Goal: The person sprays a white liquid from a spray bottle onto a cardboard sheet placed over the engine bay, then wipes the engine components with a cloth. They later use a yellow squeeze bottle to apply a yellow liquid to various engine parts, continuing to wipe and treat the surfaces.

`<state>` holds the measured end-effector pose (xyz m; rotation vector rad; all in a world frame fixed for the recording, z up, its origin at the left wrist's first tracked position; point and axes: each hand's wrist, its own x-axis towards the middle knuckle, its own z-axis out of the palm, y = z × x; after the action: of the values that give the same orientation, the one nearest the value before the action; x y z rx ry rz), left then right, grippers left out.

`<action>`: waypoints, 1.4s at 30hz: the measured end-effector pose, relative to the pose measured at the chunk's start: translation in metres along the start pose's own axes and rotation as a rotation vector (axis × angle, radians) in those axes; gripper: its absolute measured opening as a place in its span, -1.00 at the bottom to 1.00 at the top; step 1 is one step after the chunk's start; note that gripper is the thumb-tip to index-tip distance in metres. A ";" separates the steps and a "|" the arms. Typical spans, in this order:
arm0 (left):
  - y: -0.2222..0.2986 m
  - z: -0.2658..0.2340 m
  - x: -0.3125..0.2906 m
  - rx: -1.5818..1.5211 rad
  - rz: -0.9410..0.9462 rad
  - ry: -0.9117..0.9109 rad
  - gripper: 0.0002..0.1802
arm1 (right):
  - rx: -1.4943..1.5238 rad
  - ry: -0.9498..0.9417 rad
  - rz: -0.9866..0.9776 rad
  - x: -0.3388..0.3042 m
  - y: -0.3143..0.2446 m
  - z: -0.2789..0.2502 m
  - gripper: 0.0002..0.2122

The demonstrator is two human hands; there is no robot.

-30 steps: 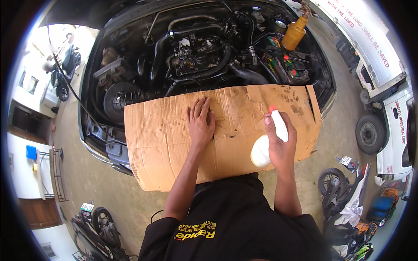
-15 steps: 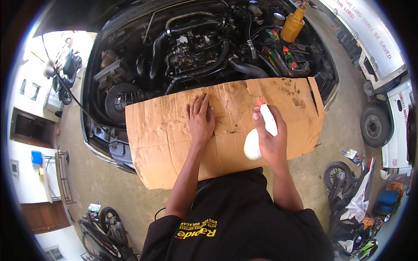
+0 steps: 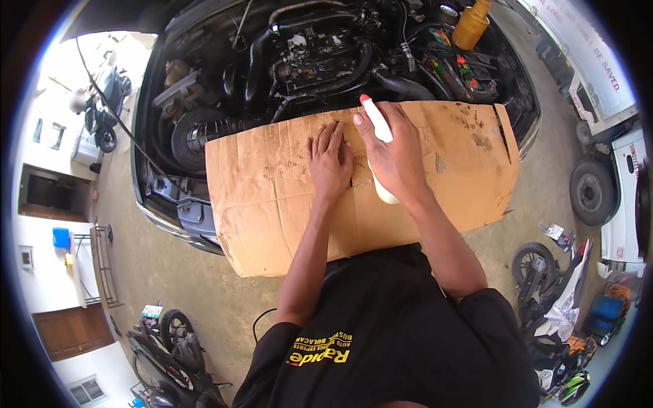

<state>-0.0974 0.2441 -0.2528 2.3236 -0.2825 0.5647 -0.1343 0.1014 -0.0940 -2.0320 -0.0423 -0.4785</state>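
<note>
Over cardboard [image 3: 262,180], one hand [image 3: 400,160] grips a spray bottle [image 3: 378,122].

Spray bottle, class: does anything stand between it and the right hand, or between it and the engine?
Nothing visible does. The right hand grips the spray bottle directly, and no object shows between the bottle and the engine. The left hand rests beside it on the cardboard.

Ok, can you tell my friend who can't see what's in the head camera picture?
A right hand grips a white spray bottle; the left hand rests on stained cardboard lying across a car's front, near its uncovered engine.
</note>
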 end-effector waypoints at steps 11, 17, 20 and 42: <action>-0.003 0.001 0.001 0.005 0.010 -0.007 -0.45 | 0.022 0.011 -0.063 0.005 -0.022 0.012 -0.69; -0.003 0.001 0.001 -0.002 0.010 0.000 -0.44 | 0.039 0.049 -0.081 0.006 -0.024 0.012 -0.69; -0.003 0.001 0.001 0.003 0.014 0.003 -0.45 | 0.042 0.038 -0.062 0.007 -0.023 0.011 -0.68; -0.007 0.005 0.000 0.047 0.009 -0.010 -0.46 | -0.042 0.099 0.100 0.005 0.012 -0.030 -0.60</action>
<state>-0.0936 0.2451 -0.2603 2.3720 -0.2874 0.5705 -0.1365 0.0693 -0.0897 -2.0375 0.1299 -0.5196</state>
